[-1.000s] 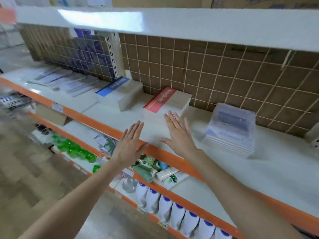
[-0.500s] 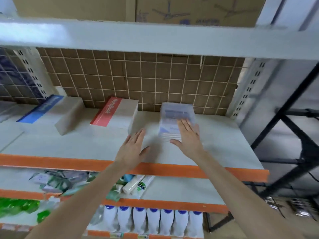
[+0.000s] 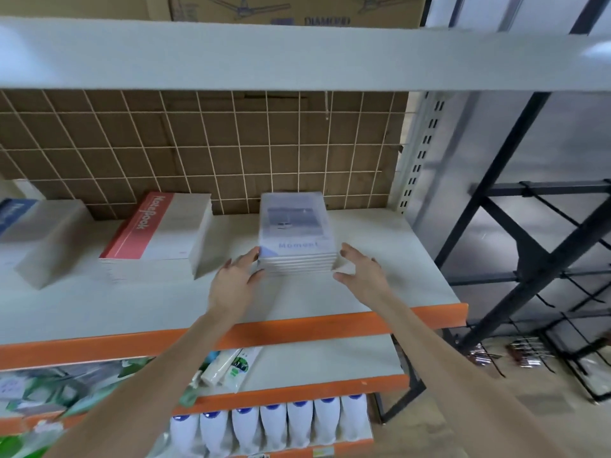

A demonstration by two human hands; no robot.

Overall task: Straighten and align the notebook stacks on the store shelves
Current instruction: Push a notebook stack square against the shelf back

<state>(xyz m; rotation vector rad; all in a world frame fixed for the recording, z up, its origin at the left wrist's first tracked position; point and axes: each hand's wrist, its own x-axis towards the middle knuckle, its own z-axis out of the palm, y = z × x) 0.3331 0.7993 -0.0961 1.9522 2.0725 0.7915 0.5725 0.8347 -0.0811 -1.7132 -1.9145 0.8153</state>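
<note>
A stack of pale blue "Moment" notebooks point(image 3: 294, 229) in clear wrap sits on the white shelf point(image 3: 380, 289) near the back grid. My left hand point(image 3: 236, 279) touches the stack's front left corner with fingers and thumb spread. My right hand point(image 3: 360, 269) is at its front right corner, fingers loosely bent beside it. To the left lies a red-and-white "Notebook" stack point(image 3: 158, 233), slightly askew. A blue-and-white stack point(image 3: 36, 233) lies at the far left, blurred.
The shelf has an orange front lip point(image 3: 297, 328). A wire grid over cardboard point(image 3: 231, 150) backs it, and a white upper shelf point(image 3: 297, 57) overhangs. Below are tubes point(image 3: 228, 365) and white bottles point(image 3: 274, 428). A black metal rack point(image 3: 545, 259) stands on the right.
The view has swung right and closer to the blue stack. Both hands moved forward from flat above the shelf to either side of the stack's front corners.
</note>
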